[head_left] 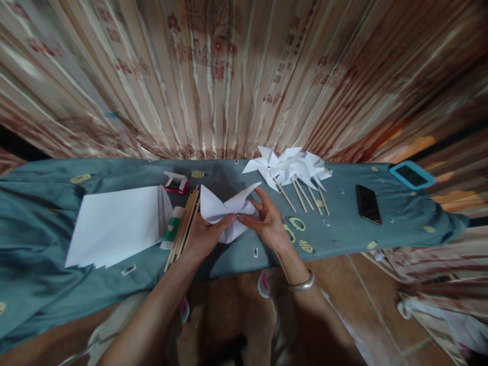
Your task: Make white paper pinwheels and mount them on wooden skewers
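Counter [240,260]: paper stack [118,223] left, pinwheels [292,170] far right.
Held pinwheel [219,206] mid-counter, left hand [206,231] and right hand [272,223] fingers pinching its centre; sticks [182,229] just left, scissors [290,220] right, red box [176,190] by sticks' far end.

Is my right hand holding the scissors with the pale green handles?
No, your right hand grips the folded white paper together with your left hand, while the scissors lie on the cloth.

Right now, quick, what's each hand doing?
Left hand: closed, holding the white paper pinwheel, thumb near its middle.
Right hand: closed, holding the same pinwheel from the other side, thumb near the middle too.
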Demonstrator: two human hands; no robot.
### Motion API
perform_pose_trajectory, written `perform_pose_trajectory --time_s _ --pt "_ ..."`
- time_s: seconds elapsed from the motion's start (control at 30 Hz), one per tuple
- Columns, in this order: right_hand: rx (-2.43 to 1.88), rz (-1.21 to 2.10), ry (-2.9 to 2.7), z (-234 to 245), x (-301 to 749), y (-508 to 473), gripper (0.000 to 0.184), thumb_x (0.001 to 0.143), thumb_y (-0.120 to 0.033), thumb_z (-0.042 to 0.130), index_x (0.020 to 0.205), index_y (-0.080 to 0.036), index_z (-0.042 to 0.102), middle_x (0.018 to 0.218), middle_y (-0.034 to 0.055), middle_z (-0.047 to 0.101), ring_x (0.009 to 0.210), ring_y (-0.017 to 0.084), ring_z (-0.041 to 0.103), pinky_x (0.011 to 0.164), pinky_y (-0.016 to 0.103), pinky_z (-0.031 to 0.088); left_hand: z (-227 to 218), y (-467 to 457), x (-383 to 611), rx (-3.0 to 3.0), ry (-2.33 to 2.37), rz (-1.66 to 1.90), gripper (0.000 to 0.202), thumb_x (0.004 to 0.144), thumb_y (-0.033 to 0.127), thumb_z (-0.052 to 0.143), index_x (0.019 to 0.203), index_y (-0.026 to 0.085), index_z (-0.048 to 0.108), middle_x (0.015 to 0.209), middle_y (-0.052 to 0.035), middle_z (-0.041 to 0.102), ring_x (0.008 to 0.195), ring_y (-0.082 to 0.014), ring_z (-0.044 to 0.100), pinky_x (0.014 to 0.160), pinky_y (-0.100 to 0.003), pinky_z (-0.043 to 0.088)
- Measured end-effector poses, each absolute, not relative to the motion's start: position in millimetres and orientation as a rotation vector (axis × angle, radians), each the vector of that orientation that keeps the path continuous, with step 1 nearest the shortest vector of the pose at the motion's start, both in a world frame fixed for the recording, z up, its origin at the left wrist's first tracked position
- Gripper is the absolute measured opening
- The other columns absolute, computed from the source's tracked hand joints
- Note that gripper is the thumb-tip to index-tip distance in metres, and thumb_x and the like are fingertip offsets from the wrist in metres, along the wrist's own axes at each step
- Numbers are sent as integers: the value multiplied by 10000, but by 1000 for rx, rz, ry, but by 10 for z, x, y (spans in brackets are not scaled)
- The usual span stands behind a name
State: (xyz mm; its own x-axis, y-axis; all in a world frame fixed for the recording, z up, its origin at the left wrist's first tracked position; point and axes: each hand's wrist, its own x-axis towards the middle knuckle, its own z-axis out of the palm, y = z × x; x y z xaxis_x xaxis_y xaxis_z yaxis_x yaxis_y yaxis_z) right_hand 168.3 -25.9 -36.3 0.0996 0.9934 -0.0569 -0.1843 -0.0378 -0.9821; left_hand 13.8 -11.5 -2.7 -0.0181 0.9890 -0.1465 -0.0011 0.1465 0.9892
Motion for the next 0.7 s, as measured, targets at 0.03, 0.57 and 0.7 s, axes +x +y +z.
perform_pose_trajectory --time_s 0.03,0.57,0.7 --pt "-1156 1265 -969 -346 1689 -261 888 595 -258 861 1372 -281 432 905 -14 747 732 173 688 666 284 570 -28 -117 140 1104 1282 1107 166 537 214 793 656 159 691 696 -46 749 761 -265 726 695 -342 589" --pt "-1156 1210 -917 -387 1571 -250 790 616 -264 829 1330 -238 492 930 -2 751 740 158 677 678 262 554 -118 -98 131 1269 1384 1110 180 622 291 734 742 163 695 733 -71 754 740 -273 720 663 -348 586" --pt "-1162 1205 -891 -386 1554 -246 794 614 -260 824 1333 -236 488 847 -25 742 689 142 660 636 243 537 -105 -101 142 1232 1360 1123 231 603 310 751 770 160 697 765 -64 765 759 -262 724 693 -341 588"
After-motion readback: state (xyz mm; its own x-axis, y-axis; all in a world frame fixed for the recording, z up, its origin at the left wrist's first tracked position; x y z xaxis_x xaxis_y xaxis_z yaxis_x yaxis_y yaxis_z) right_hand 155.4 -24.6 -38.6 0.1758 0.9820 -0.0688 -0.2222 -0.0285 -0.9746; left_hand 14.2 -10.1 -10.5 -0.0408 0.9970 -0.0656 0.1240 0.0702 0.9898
